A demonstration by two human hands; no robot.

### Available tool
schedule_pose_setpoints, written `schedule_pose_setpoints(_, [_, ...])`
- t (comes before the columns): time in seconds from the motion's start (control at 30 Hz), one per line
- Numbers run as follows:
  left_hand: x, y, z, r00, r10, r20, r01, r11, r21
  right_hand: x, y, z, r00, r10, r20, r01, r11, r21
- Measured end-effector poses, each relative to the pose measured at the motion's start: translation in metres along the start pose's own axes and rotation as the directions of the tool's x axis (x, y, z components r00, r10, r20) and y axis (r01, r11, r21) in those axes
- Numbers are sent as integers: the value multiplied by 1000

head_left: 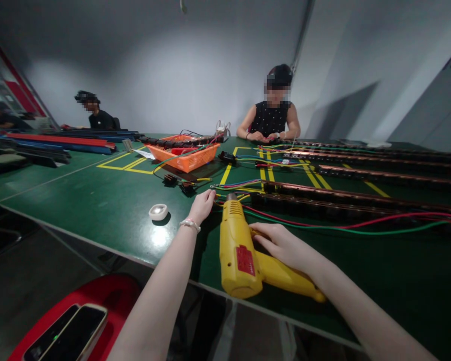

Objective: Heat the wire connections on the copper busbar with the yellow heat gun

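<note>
A yellow heat gun (237, 250) with a red label is at the front middle, its nozzle pointing away toward the wire ends. My right hand (276, 243) is closed round its handle. Just left of the nozzle, my left hand (203, 204) is closed, its fingertips pinching the ends of thin wires (218, 199). Red, green, yellow and blue wires run from there to long copper-coloured strips (304, 198) on the right. Red and green cables (338, 228) lie beyond my right hand.
Near the left hand is a small white dish (158, 212). An orange basket (188, 159) and black connectors (188, 187) are farther back on the green table (108, 200). A person (272, 115) sits opposite; another person (97, 116) sits at left. Phones (77, 333) rest on a red stool (116, 296).
</note>
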State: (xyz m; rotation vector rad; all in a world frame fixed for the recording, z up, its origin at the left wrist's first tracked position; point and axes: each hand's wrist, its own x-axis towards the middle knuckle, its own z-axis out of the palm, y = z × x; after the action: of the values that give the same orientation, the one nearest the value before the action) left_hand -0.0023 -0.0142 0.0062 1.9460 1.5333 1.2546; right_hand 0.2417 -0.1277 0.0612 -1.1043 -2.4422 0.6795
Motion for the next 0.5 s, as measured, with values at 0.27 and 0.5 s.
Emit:
schedule_pose_setpoints(0.27, [0, 6, -6, 997, -82, -9, 82, 996, -36, 25, -15, 21, 999, -52, -1, 52, 998, -42])
schedule_pose_setpoints(0.5, [-2, 8, -7, 998, -68, -3, 68, 998, 15, 23, -11, 17, 998, -55, 19, 56, 996, -65])
